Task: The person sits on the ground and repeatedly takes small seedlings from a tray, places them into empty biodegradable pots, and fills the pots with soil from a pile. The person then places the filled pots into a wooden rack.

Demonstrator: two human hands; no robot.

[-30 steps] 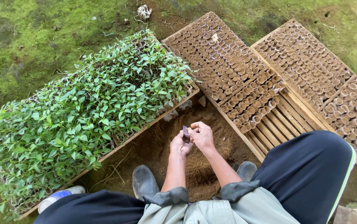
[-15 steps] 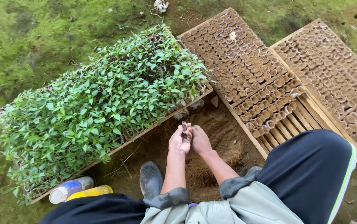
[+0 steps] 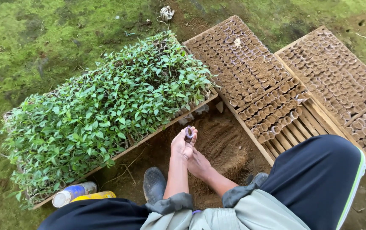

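Right hand point(image 3: 200, 164) dropped below my left hand point(image 3: 182, 145), left fingers clamped on small paper pot point(image 3: 189, 133), right fingers' state unclear, beside seedling tray point(image 3: 106, 115).

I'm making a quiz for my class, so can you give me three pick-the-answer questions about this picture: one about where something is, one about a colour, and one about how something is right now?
1. Where is the crate of green seedlings?
A. On the person's left
B. On the person's right
C. Behind the wooden tray

2. What colour is the stripe on the dark trousers?
A. Red
B. Bright yellow-green
C. White

3. How is the left hand right now?
A. Flat on the soil
B. Raised, holding a small dark pot
C. Resting on a shoe

Answers:
1. A, the leafy crate fills the left side, with the wooden tray of small soil pots on the right.
2. B, a thin lime line runs down the trouser leg.
3. B, its fingers pinch the little pot above the loose soil, the right hand just below.
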